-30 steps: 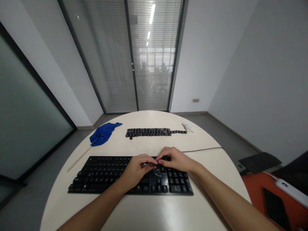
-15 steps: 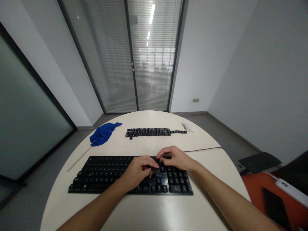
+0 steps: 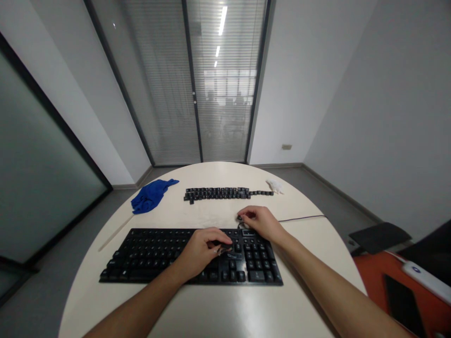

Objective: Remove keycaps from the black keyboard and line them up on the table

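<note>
A black keyboard [image 3: 155,253] lies across the near part of the round table. My left hand [image 3: 202,249] is closed over its navigation-key area, gripping a small dark tool with thin metal wires, which looks like a keycap puller [image 3: 224,249]. My fingers cover part of it. Just past the keyboard's back edge, my right hand [image 3: 260,220] pinches a small black keycap [image 3: 240,218] between thumb and fingers. Farther back, several loose black keycaps [image 3: 218,193] are lined up in rows, with a single short line running to the right.
A blue cloth [image 3: 151,196] lies at the back left, beside a thin pale stick [image 3: 115,233]. A crumpled white tissue [image 3: 275,186] sits at the back right. The keyboard cable [image 3: 299,218] runs off the right edge. An orange chair [image 3: 373,277] holds a phone [image 3: 405,300] and a white power strip [image 3: 428,281].
My right hand has moved from the keyboard's upper keys to just beyond its back edge, carrying the keycap. My left hand has stayed almost in place with the puller.
</note>
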The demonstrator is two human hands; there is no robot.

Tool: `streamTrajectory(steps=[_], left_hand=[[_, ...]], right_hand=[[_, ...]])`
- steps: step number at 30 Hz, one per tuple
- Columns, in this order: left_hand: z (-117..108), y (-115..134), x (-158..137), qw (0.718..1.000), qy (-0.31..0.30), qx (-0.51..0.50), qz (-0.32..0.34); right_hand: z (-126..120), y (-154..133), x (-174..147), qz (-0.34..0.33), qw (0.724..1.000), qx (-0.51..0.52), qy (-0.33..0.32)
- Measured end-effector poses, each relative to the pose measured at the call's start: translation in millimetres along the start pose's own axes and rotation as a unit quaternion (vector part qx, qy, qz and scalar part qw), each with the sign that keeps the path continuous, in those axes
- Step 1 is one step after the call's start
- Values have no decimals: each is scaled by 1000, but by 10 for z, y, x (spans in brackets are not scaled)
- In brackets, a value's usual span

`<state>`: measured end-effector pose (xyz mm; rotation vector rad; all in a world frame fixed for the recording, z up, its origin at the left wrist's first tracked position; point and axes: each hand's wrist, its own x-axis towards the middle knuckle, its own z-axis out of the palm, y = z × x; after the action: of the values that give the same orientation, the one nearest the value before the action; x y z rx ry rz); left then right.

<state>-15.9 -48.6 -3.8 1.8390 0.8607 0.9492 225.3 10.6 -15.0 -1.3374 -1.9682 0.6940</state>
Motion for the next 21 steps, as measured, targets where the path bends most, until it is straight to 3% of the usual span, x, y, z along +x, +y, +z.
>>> streamTrajectory(steps=[5,21], left_hand=[[8,3,3,1000,2,4,-5],[5,11,4,1000,0,9,-3]], right_hand=[[-63,132,29,23,997,-68,43],[-126,189,27,34,994,-99,28]])
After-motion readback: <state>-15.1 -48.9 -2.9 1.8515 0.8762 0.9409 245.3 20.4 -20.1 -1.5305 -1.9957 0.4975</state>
